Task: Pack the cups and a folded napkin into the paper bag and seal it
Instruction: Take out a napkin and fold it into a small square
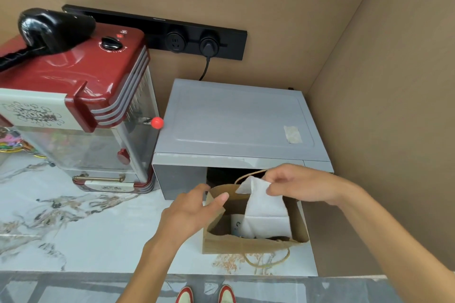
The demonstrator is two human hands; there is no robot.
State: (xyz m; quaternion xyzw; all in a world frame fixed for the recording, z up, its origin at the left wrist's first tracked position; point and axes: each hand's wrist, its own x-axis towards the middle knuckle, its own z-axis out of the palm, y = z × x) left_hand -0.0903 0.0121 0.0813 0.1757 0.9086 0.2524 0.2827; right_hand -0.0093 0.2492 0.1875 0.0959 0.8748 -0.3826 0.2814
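A brown paper bag [246, 245] stands open on the marble counter in front of the microwave. My left hand [192, 211] grips the bag's left rim, thumb inside. My right hand [298, 186] pinches the top of a folded white napkin [264, 214], which hangs partly down inside the bag's mouth. Below the napkin, a white cup [235, 225] shows inside the bag, mostly hidden. The bag's twine handles hang at its front and back.
A grey microwave [236, 125] stands just behind the bag. A red popcorn machine [81, 106] sits to the left, with a black object on top. A brown wall [394, 130] closes the right side. The marble counter [73, 224] extends left.
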